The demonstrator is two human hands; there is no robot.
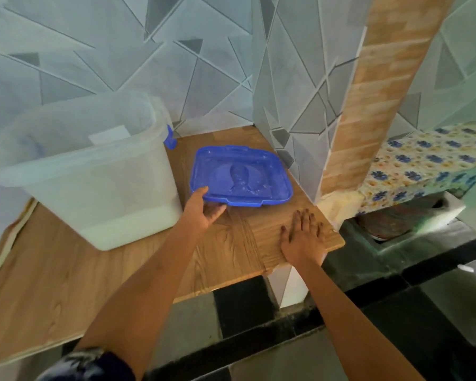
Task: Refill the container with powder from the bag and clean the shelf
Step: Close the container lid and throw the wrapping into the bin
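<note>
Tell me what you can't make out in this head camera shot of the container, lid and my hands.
- Powder bag: nowhere in the head view.
- Left hand: finger ends hidden under the blue lid it grips.
- White patch on the container: too blurred to identify.
- Lid's raised figure: too blurred to name.
- Right hand: palm hidden, flat on the shelf.

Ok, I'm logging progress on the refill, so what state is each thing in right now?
Plastic container: upright, lid off, shallow layer of white powder at the bottom.
Blue lid: off the container, on the shelf beside it.
Left hand: grips the lid's near corner.
Right hand: flat, palm down on the shelf.
</note>
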